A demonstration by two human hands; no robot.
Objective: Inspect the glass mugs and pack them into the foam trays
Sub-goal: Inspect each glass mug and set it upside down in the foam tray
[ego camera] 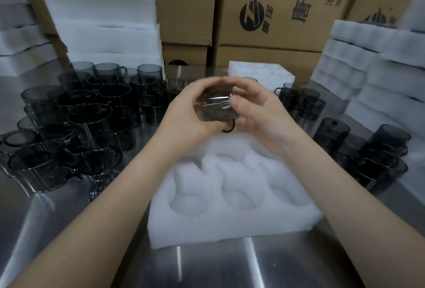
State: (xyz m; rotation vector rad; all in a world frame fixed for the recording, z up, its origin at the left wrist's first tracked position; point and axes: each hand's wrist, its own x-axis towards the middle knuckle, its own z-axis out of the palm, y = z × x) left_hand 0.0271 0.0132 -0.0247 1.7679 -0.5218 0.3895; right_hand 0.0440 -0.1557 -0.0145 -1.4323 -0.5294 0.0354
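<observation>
On the steel counter (230,264) lies a white foam tray (230,228), its pockets unfilled. Above its far edge, the left hand (186,112) and right hand (257,112) both grip one smoky glass mug (213,108), handle downward. More mugs (80,126) crowd the counter to the left, with cardboard boxes (276,11) behind.

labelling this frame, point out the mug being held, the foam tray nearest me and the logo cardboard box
held mug (213,108), head view, middle of its glass wall
foam tray (230,228), head view, bare front edge
cardboard box (251,15), head view, printed round logo on its face
</observation>
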